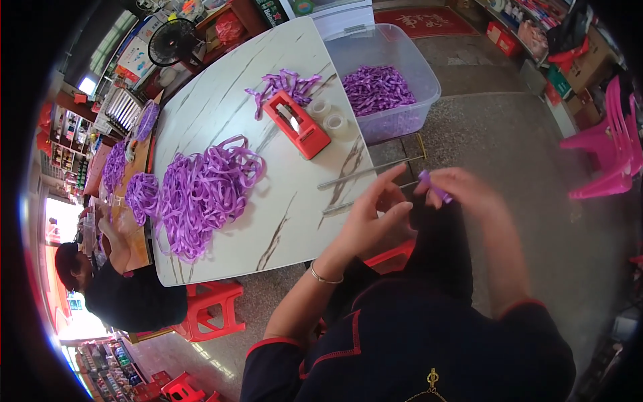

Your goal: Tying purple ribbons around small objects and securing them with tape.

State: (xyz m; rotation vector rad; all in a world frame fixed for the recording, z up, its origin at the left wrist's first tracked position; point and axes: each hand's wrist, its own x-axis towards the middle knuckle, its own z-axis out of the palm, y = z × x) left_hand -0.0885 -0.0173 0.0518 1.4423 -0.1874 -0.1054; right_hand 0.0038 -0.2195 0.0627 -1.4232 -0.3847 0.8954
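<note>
My right hand (465, 192) pinches a short piece of purple ribbon (437, 187) near the right edge of the table. Its fingers are slightly blurred. Just left of it, my left hand (376, 218) has its fingers apart and holds nothing that I can see. Two thin metal rods (355, 177) reach from the tabletop past its edge, close to my hands; whether the ribbon touches one is unclear. On the white marbled table (281, 201) lie a large tangle of purple ribbons (207, 194), a red tape dispenser (297, 124) and a smaller ribbon bunch (288, 86).
Clear tape rolls (335, 123) lie beside the dispenser. A translucent plastic bin (408, 124) holding many purple ribbon pieces stands right of the table. At left, a person in dark clothes (137, 295) sits on a red stool (214, 311). Pink chairs (606, 147) stand far right.
</note>
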